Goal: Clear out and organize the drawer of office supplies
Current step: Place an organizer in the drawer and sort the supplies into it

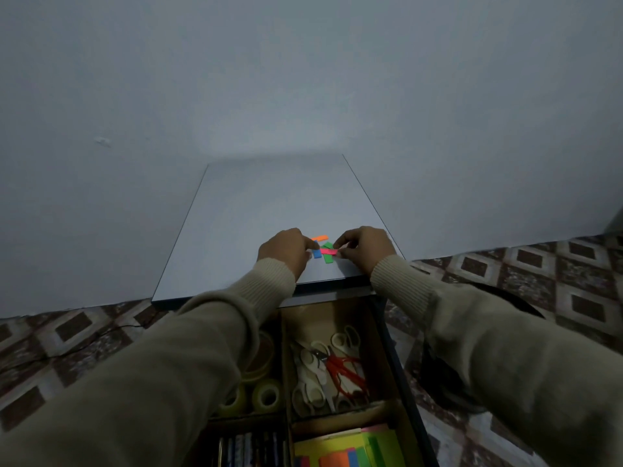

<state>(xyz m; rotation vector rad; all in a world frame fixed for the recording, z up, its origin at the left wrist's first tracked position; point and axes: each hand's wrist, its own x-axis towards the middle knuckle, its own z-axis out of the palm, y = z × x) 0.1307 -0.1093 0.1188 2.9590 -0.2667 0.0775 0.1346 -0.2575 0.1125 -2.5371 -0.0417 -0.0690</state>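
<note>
Fingers (340,246) of the right hand (365,249) were curled narrow and pinched one end of a pink sticky flag (328,251), which lay flat on the white tabletop (256,210) between the two hands. Across the flag, the left hand (286,251) had its fingers bent down, with the tips at a blue sticky flag (317,253) that touched the pink flag's other end; whether they pinched it or only pressed on it could not be told. Green sticky flags (327,257) lay under and just behind the pink flag, crossing it, and an orange sticky flag (319,237) lay just beyond the pink flag, apart from both sets of fingers. All of these sat near the tabletop's front edge.

Below that edge, nearer the person than the pink flag, the open drawer (391,365) showed cardboard compartments: scissors (332,372) with white and red handles in one, rolls of clear tape (266,394) in the compartment beside them, pens (249,448) in a nearer one, and stacks of coloured sticky notes (347,448) in the nearest. Beige sleeves (188,365) covered both forearms. Patterned floor tiles (573,281) lay on either side.
</note>
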